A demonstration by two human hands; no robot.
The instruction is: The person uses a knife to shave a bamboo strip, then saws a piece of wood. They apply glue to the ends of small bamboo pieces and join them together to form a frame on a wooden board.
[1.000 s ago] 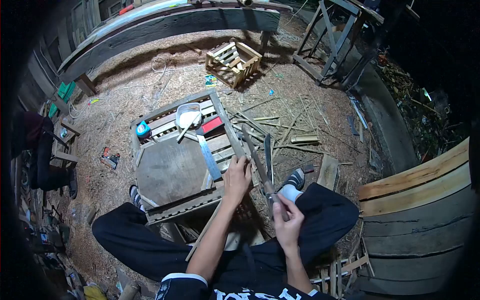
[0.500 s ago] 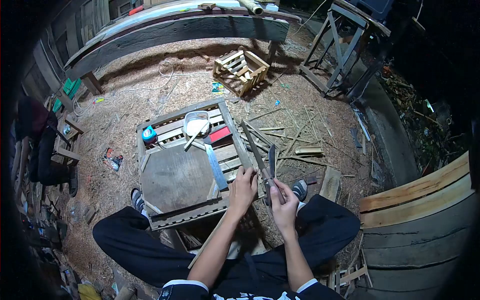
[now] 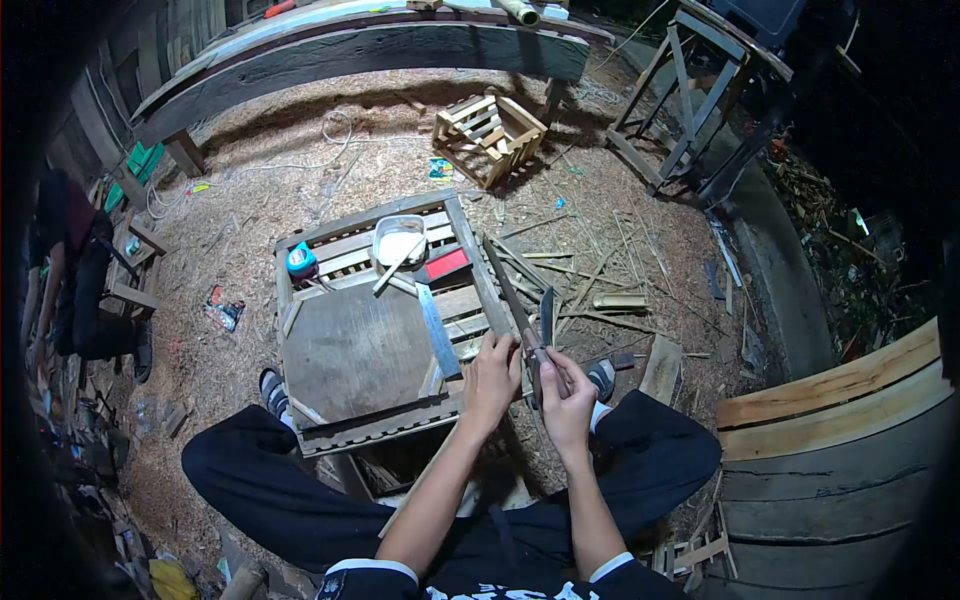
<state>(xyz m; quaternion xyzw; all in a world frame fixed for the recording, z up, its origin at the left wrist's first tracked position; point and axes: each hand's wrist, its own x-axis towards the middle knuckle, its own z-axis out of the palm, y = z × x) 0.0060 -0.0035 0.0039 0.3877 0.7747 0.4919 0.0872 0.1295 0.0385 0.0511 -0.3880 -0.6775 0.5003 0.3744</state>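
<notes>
Hands drawn closer than a second ago: left hand (image 3: 492, 378) grips a bamboo strip (image 3: 503, 285), right hand (image 3: 566, 398) clamps a knife (image 3: 546, 316). Both run near-to-far; the strip's far end leans left.

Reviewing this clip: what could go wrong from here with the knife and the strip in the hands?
1. The left hand grips the strip right beside the knife held by the right hand; a slip could cut the fingers.
2. Both hands work just above the right leg, so a slipping blade might hit it.
3. The thin strip could split and leave splinters.
</notes>
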